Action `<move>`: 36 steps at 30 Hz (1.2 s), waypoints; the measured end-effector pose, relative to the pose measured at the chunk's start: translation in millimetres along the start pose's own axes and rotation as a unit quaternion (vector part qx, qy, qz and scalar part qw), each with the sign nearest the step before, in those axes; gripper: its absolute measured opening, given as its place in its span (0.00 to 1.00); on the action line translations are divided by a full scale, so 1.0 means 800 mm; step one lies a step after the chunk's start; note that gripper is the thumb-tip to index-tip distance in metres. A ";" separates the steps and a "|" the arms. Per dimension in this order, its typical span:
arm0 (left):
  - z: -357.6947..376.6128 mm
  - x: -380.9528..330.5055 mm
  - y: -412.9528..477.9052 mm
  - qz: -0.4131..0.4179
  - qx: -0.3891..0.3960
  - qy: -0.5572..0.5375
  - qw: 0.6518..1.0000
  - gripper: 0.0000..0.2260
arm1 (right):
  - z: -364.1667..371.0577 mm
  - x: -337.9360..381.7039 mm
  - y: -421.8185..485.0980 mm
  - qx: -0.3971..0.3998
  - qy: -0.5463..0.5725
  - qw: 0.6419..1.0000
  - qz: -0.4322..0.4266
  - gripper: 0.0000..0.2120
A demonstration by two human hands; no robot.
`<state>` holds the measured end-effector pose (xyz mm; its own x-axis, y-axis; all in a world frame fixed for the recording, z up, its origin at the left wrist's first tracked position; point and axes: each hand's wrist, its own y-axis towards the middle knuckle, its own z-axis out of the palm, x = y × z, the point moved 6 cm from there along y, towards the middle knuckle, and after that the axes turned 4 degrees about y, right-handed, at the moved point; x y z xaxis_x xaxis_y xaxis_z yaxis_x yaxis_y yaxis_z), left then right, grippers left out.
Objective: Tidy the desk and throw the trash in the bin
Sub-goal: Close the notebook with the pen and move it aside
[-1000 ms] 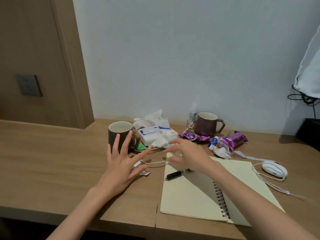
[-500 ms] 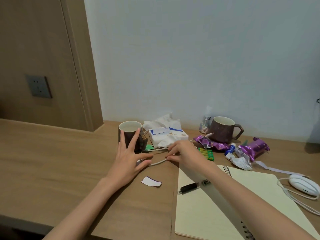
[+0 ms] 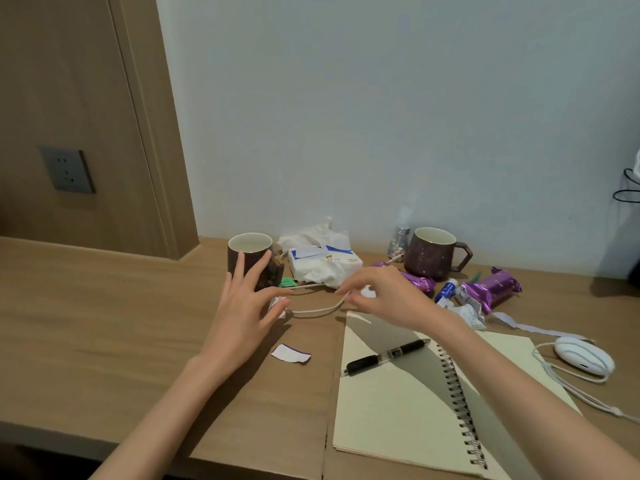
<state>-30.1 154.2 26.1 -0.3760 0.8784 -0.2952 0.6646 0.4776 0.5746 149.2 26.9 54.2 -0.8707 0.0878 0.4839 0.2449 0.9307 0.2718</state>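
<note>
A white cable [image 3: 317,310] lies looped on the wooden desk [image 3: 104,317] between my two hands. My right hand [image 3: 384,297] pinches one end of it, with a small white lump showing between its fingers. My left hand [image 3: 247,306] hovers with fingers spread at the cable's other end, just in front of a dark mug [image 3: 251,258]. A torn paper scrap [image 3: 291,353] sits below the cable. Purple snack wrappers [image 3: 491,289], crumpled paper [image 3: 469,311] and a tissue pack [image 3: 323,263] crowd the back.
An open spiral notebook [image 3: 408,403] with a black pen [image 3: 384,356] on it lies at the front right. A white mouse [image 3: 583,355] with its cord is at far right. A second brown mug [image 3: 434,252] and a small glass bottle [image 3: 398,239] stand by the wall.
The view has shifted, so the clutter sits differently in frame. My right hand has drawn the cable end up and to the right. My left hand stays spread near the dark mug.
</note>
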 end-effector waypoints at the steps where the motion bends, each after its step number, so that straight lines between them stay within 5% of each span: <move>1: -0.003 -0.009 -0.006 0.003 -0.004 -0.007 1.000 0.10 | -0.010 0.003 -0.014 0.000 0.006 1.000 -0.001 0.08; 10: 0.015 -0.102 -0.033 0.051 0.052 -0.075 0.994 0.11 | -0.025 -0.003 -0.116 0.045 -0.098 0.994 0.016 0.13; 16: 0.052 -0.131 -0.042 0.031 0.135 -0.084 0.987 0.14 | 0.000 -0.012 -0.129 0.012 -0.133 0.991 -0.021 0.11; 22: 0.061 -0.131 -0.045 -0.031 0.124 -0.153 0.980 0.15 | -0.009 -0.015 -0.139 0.005 -0.129 0.991 -0.046 0.09; 36: 0.105 -0.223 0.010 0.025 0.250 -0.068 0.966 0.16 | -0.123 -0.097 -0.241 -0.173 0.008 0.966 0.190 0.06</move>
<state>96.1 2.9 19.3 -0.2691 0.8788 -0.3941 0.9212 0.3543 0.1611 212.0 -194.0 46.1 -0.6844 0.3918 0.6149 0.6758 0.6575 0.3332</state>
